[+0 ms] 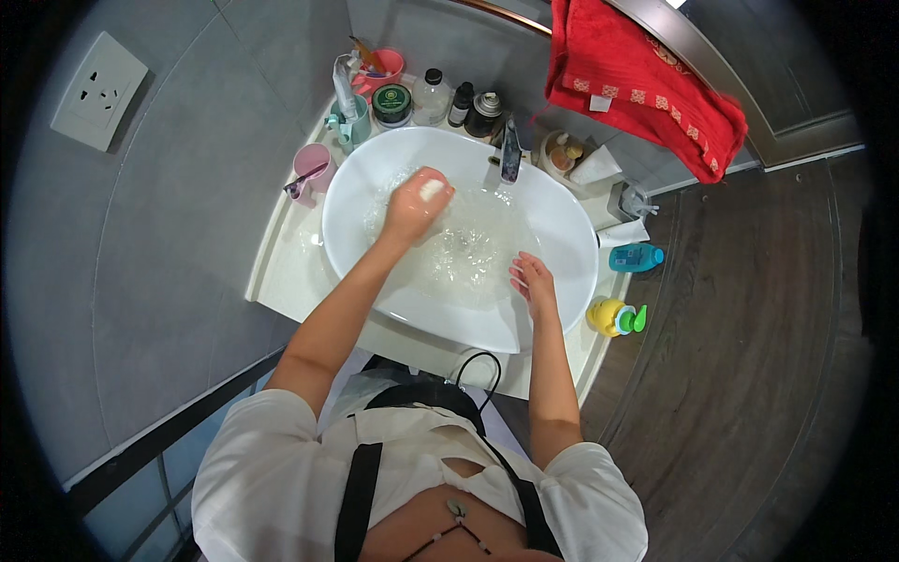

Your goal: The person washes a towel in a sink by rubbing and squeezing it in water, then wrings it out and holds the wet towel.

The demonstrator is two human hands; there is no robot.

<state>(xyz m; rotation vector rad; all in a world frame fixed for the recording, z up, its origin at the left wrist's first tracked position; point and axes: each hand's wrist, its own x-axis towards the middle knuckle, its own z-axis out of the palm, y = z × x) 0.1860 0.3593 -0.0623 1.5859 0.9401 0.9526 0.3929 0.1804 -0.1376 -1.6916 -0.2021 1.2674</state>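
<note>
Over the left side of the white washbasin [567, 318], my left hand [412, 208] is closed around a small white lump [431, 189] that looks like a bar of soap. Clear, rippling water [459, 248] stands in the basin below it. My right hand [533, 279] is at the basin's right inner side, just by the water. Its fingers are loosely apart and hold nothing. Beyond both hands, the dark-topped faucet [510, 155] rises at the back rim.
Along the back left stand a pink cup [314, 167], a teal cup [350, 124], a green-lidded jar [391, 103] and several bottles. To the right are a blue bottle [635, 258] and a yellow pump bottle [609, 317]. A red towel [637, 84] hangs above.
</note>
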